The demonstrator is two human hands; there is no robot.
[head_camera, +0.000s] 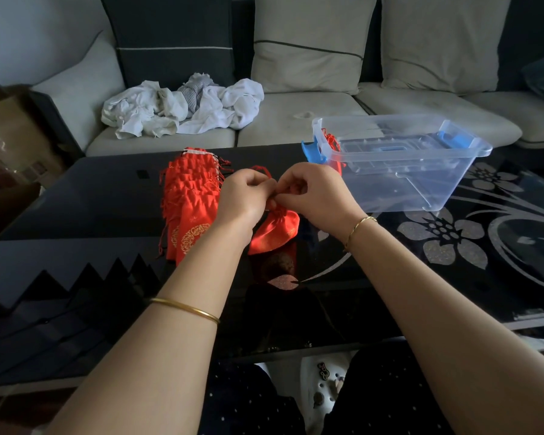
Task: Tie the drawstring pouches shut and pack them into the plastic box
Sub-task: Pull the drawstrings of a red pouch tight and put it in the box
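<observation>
1. Black glass tabletop [107, 196] fronts a grey sofa [296, 120].
2. Left hand [245, 196] and right hand [314, 196] pinch the drawstring of a red pouch [277, 230] at center.
3. Stack of red pouches [189, 196] lies at 9 o'clock; clear plastic box [421, 189], at 2 o'clock, holds one pouch.

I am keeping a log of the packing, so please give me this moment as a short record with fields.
surface: black glass table
left hand: pinching cord at pouch neck
right hand: pinching cord at pouch neck
pouch in hands: red, resting on table
waiting stack: red pouches, left of hands
plastic box: clear, one red pouch inside
</observation>
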